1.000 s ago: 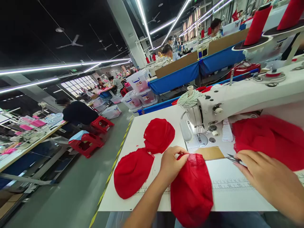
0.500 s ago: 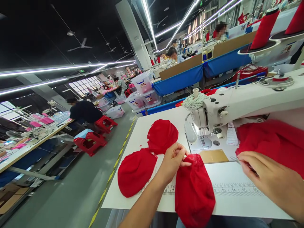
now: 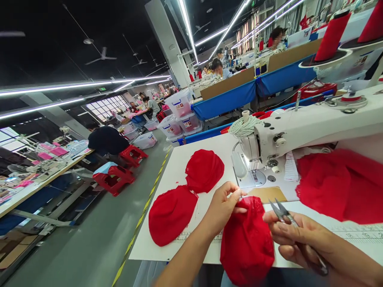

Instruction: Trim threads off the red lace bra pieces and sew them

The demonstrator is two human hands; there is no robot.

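Observation:
My left hand (image 3: 225, 202) pinches the top edge of a red fabric piece (image 3: 248, 243), which hangs over the table's front edge. In my right hand (image 3: 302, 235) is a pair of small metal scissors (image 3: 283, 213); the blades are parted and point up and left, a short way from the held fabric. Two rounded red fabric pieces lie to the left: a nearer one (image 3: 172, 215) and a farther one (image 3: 205, 170). They touch or nearly touch at one corner. More red fabric (image 3: 344, 183) is heaped at the right, beside the machine.
A white sewing machine (image 3: 302, 131) stands behind my hands, with its needle area (image 3: 254, 175) lit. A ruler strip (image 3: 353, 235) runs along the white tabletop (image 3: 155, 251). Red thread cones (image 3: 332, 38) stand upper right. Clear bins (image 3: 179, 103), red stools (image 3: 113, 179) and seated people are farther off.
My right hand has come left and nearer from the heaped red fabric, bringing the scissors beside the held piece. My left hand has shifted slightly right, still pinching the fabric.

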